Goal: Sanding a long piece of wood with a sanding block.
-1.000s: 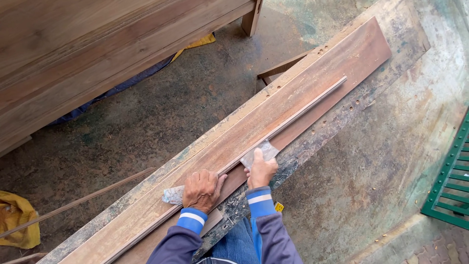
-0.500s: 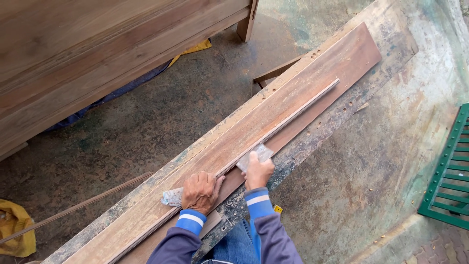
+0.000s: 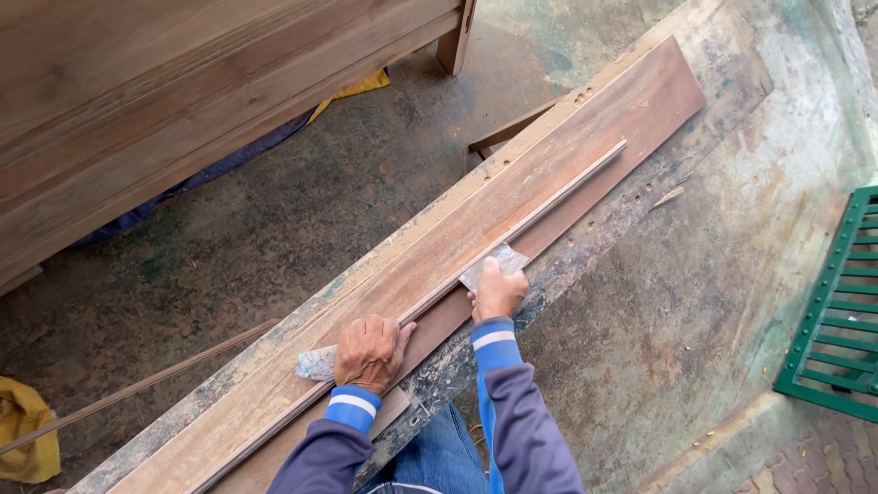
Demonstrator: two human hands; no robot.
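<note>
Pressing down on a thin wooden strip [image 3: 512, 224] that lies lengthwise along a long brown plank [image 3: 439, 265], we record our right hand [image 3: 498, 293] closed over a grey sheet of sandpaper [image 3: 492, 265] near the strip's middle. Our left hand [image 3: 369, 355], fingers spread flat, pins the strip and a second crumpled grey sheet [image 3: 316, 363] toward the near end of the worn workbench [image 3: 631, 206].
</note>
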